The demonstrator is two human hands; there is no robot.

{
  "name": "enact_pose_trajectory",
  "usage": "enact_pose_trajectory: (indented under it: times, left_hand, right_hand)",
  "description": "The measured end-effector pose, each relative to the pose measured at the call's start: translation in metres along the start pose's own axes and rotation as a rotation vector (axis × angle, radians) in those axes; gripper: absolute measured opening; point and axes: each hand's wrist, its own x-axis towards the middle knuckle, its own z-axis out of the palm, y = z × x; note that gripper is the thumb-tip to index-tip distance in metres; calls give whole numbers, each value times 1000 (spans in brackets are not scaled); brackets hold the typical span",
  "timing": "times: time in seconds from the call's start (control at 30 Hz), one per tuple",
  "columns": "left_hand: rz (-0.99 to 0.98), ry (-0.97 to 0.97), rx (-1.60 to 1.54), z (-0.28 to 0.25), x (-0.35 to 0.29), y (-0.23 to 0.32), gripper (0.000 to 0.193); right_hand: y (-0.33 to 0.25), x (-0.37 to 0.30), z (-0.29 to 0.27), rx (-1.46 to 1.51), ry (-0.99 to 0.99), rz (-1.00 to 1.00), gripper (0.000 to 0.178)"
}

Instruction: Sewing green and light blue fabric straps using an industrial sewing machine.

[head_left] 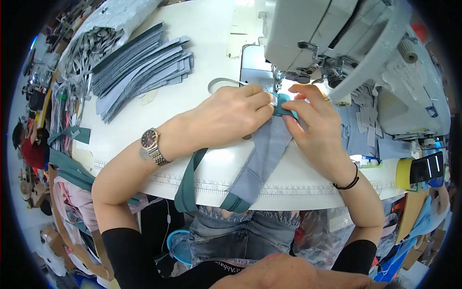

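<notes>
Under the sewing machine's needle area (277, 79), a green fabric strip (285, 102) lies with one end bunched up. My left hand (238, 110) has its fingers closed around the left side of it, and a small pale piece shows at the fingertips. On the other side, my right hand (315, 119) pinches the green strip's edge, its index finger raised. A grey-blue fabric strip (264, 154) runs from between my hands toward the table's front edge, green fabric showing at its lower end. Another green strip (190, 178) hangs over that edge below my left wrist.
Stacked grey-blue strips (144, 70) lie at the far left, beside a plastic bag (113, 24) of narrow strips. Grey cut pieces (368, 115) sit right of the needle, under the machine body (332, 33). A phone (426, 167) and yellow roll (404, 173) stand at the right edge.
</notes>
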Motion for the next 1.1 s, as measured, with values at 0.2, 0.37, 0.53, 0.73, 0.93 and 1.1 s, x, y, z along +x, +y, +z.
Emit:
enact_pose_trajectory:
  times: [0.2,0.37,0.53,0.73,0.93,1.1]
  left_hand:
    - [-21,75,-51,10,-4,0,35]
    - [-2,111,-70,12,0,-4,38]
    - [-24,120,-89,13,-2,-6,33]
    - [-55,122,-70,11,0,-6,28]
    - [-77,153,-44,17,3,-7,25]
    - [-95,163,-28,17,4,-5,23]
  right_hand:
    - [1,3,2,95,57,-73,14]
    - [-1,7,-1,-74,24,-149,19]
    - [3,6,0,-130,-58,-125,20]
    - [7,1,2,-97,-47,-62,19]
    - [15,7,3,-29,7,-110,15]
    - [18,9,4,-8,21,-132,15]
